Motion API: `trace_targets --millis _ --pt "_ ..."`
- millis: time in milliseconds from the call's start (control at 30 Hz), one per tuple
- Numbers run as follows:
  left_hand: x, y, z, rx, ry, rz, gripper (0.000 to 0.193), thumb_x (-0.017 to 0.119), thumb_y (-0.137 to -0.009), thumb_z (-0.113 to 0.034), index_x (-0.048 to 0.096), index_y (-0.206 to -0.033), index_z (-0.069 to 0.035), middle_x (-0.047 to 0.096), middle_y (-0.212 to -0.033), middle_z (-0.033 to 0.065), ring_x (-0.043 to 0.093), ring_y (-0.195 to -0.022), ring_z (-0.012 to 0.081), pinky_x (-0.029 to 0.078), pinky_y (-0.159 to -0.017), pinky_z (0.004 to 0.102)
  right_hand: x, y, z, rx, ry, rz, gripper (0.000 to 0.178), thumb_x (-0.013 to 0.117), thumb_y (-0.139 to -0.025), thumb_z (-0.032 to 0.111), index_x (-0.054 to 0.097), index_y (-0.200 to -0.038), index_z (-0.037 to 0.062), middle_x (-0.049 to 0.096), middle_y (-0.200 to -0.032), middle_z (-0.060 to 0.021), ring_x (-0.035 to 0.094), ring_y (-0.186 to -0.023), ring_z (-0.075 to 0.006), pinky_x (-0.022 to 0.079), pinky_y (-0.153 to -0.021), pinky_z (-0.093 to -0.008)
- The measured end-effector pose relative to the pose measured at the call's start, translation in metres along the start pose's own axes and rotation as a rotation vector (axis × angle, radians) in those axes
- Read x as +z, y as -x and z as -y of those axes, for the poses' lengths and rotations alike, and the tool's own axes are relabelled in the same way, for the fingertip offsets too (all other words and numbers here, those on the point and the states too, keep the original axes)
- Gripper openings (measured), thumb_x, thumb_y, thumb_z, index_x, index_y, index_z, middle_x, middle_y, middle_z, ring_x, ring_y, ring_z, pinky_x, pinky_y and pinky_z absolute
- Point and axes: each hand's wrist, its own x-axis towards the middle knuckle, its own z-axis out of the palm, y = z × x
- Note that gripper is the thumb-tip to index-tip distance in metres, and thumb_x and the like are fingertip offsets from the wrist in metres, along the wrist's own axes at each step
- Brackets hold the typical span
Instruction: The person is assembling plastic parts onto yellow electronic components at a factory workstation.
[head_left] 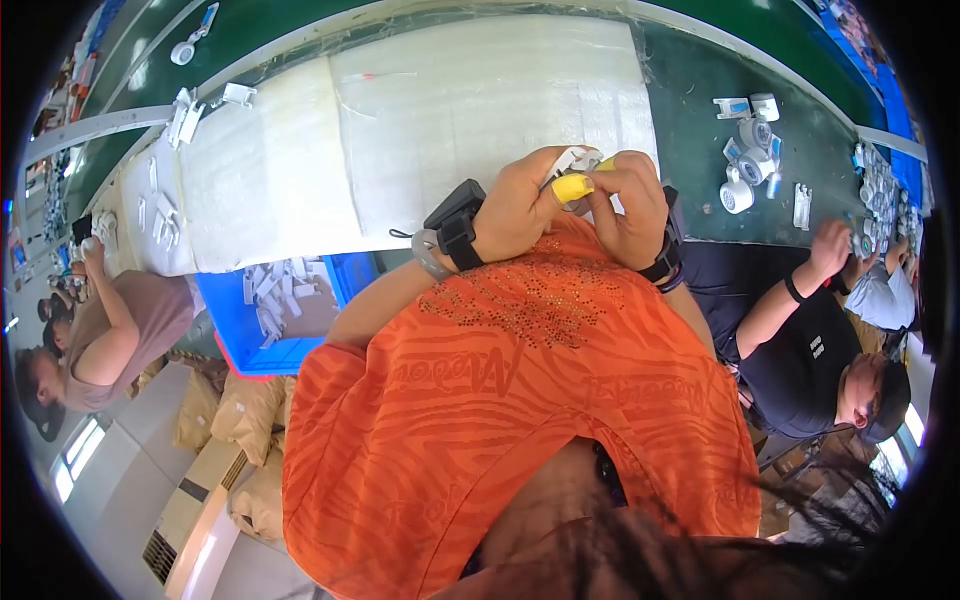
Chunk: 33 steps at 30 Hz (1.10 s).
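A small white plastic part [576, 158] is held up close to my chest, over the near edge of the table. My left hand [515, 205] is closed around it, with a yellow covering on the thumb. From the other side my right hand [635, 205] pinches at the same piece, and yellow also shows at one of its fingertips. My fingers hide much of the part, so its full shape cannot be made out.
White foam sheeting [430, 130] covers the table's middle. Round white devices [752, 150] cluster on the green surface at right; white parts [186, 118] lie at left. A blue bin [235, 335] holds several white pieces. Co-workers sit on both sides.
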Motion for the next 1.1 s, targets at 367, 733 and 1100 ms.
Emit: trace_targets --millis 367,733,1100 --pt "-0.006 -0.016 0.009 -0.116 -0.061 -0.111 0.027 0.047 -0.101 -0.022 0.06 -0.112 0.0 0.061 -0.076 0.0048 0.052 -0.054 0.0078 0.043 -0.047 0.0234 0.016 -0.005 -0.014 -0.01 0.032 -0.073 0.02 0.072 -0.071 -0.001 0.065 -0.088 0.0071 0.059 -0.08 -0.0081 0.057 -0.076 -0.0284 0.044 -0.071 -0.038" --pt "-0.021 -0.048 0.04 -0.152 -0.038 0.033 0.024 0.059 -0.094 -0.015 0.053 -0.113 -0.002 0.065 -0.092 0.0111 0.062 -0.065 0.0129 0.048 -0.058 0.0265 -0.011 0.011 -0.055 0.302 -0.153 0.076 0.012 0.068 -0.08 0.005 0.065 -0.092 0.0063 0.064 -0.087 -0.0081 0.061 -0.083 -0.0286 0.046 -0.077 -0.0347" --pt "-0.044 -0.057 0.063 -0.289 -0.475 -0.141 0.018 0.06 -0.089 -0.01 0.058 -0.105 -0.002 0.066 -0.077 0.0079 0.062 -0.061 0.0123 0.048 -0.054 0.027 -0.127 0.084 -0.193 0.622 0.67 -0.291 0.013 0.068 -0.081 0.015 0.068 -0.091 0.0066 0.068 -0.093 -0.0126 0.065 -0.086 -0.0327 0.051 -0.076 -0.0427"
